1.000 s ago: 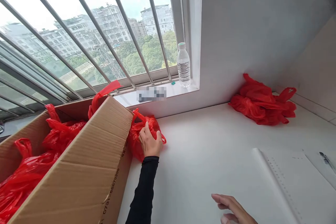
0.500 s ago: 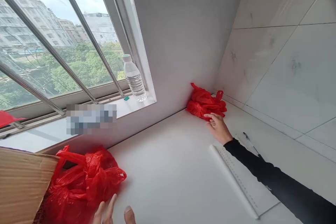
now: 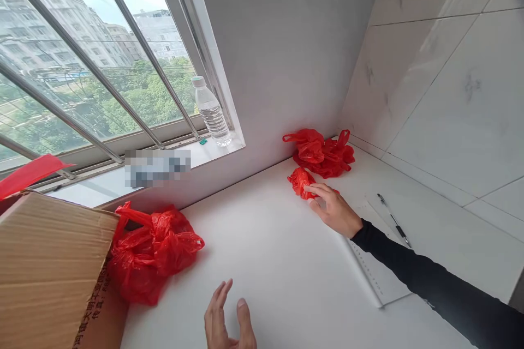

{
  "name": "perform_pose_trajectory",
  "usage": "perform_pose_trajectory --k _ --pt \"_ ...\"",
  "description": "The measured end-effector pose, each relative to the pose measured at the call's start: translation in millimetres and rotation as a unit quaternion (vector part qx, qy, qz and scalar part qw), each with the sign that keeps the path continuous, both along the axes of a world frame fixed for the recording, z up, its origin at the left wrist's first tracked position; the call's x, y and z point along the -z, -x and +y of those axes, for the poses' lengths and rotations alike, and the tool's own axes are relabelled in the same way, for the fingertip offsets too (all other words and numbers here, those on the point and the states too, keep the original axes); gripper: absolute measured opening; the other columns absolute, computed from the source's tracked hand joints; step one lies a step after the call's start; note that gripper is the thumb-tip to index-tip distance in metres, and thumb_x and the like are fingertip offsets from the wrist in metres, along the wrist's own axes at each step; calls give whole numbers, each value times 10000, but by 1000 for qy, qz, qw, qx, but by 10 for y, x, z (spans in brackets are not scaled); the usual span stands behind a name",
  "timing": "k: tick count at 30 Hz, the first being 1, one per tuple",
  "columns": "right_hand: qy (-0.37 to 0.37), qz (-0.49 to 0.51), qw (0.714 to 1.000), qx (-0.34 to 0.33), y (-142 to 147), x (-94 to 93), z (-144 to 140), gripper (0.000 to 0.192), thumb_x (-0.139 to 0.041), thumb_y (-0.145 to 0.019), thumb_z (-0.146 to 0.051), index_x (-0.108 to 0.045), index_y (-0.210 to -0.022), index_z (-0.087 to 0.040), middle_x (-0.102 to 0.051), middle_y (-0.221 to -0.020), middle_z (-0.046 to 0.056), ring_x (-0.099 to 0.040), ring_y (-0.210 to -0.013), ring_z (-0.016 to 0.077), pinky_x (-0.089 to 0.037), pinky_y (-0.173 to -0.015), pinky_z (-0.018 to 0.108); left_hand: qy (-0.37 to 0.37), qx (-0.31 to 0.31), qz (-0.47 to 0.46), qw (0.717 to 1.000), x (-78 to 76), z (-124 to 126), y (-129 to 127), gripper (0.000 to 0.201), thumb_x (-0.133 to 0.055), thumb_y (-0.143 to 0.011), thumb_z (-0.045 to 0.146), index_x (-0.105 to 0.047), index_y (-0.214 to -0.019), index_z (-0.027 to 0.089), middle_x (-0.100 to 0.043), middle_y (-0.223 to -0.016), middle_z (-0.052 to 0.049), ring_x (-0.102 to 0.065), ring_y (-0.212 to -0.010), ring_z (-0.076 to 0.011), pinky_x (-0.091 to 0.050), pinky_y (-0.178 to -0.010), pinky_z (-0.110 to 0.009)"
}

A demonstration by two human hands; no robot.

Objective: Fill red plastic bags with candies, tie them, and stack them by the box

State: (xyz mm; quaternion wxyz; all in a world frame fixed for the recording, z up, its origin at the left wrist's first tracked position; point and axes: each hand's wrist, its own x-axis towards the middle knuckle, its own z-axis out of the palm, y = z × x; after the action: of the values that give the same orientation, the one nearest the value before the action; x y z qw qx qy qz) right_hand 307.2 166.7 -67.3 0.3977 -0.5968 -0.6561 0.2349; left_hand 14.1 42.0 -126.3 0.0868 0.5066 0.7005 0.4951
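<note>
Small bag, red, crumpled: on table, just in front of bag heap, red, by the wall. Right hand: fingertips at the small bag, thumb apart beneath; cannot tell whether they pinch it. Left hand: thumb and fingers spread, near the table's front. Large bag, red: on table, beside carton. Notebook: partly under right forearm. Pen: beside notebook. Bottle: clear, capped, on sill.
</note>
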Motion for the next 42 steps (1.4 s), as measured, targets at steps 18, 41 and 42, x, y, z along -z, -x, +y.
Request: perform_pose_trajectory --k 18,41,42 --pt "230 24 963 -139 -62 40 -1774 184 -577 -959 -398 -631 -1100 -294 -574 -821 -11 -541 -767 195 -461 -745 348 109 416 -6 903 -304 -243 -746 347 -628 -888 156 -765 -1136 356 -768 -1052 -36 -619 -1138 -280 -392 -1112 -517" --pt "192 124 972 -59 -154 -22 -1802 99 -486 -989 -294 -504 -1086 -286 -600 -1126 35 -569 -1099 221 -504 -892 398 195 143 -174 954 -523 -809 -472 344 -591 -958 438 -650 -1236 244 -683 -1244 -101 -641 -1155 -272 -538 -922 -401" --pt "193 128 970 -73 -148 -44 -1819 160 -506 -982 -297 -491 -1142 -295 -586 -1191 34 -550 -1164 219 -487 -960 410 186 154 -160 957 -537 -818 -501 396 -633 -933 419 -621 -1299 267 -643 -1322 -97 -594 -1235 -277 -512 -982 -415"
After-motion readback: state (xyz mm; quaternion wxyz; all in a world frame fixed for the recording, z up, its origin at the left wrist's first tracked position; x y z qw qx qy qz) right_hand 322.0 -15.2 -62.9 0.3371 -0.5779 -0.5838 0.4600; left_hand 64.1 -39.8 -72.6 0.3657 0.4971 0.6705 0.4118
